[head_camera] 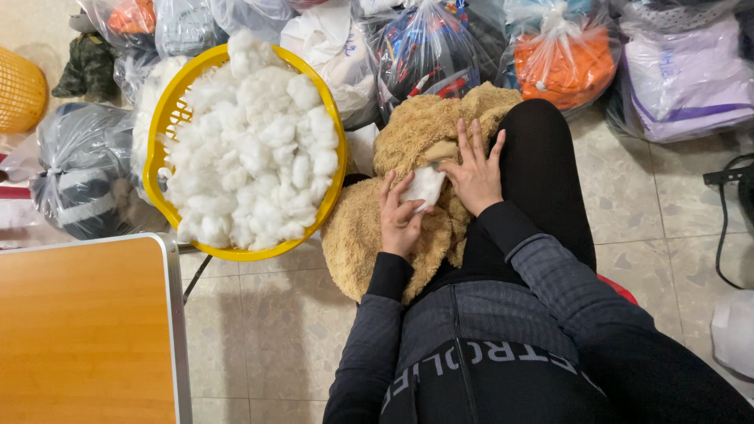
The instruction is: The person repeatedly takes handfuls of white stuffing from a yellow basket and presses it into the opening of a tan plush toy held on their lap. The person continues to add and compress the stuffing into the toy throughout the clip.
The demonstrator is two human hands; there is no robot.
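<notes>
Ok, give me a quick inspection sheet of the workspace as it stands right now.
Surface: tiled floor; wooden tabletop at lower left, bare in the part shown.
Job's things: tan plush toy on the lap; white stuffing wad at its opening; yellow basket heaped with white stuffing.
Clutter: tied plastic bags of goods along the top; another yellow basket far left.
Grippers: left hand pinches the wad; right hand presses flat on the toy.
Cables: black cable on the floor at right.
Surroundings: nothing seen of other people.
</notes>
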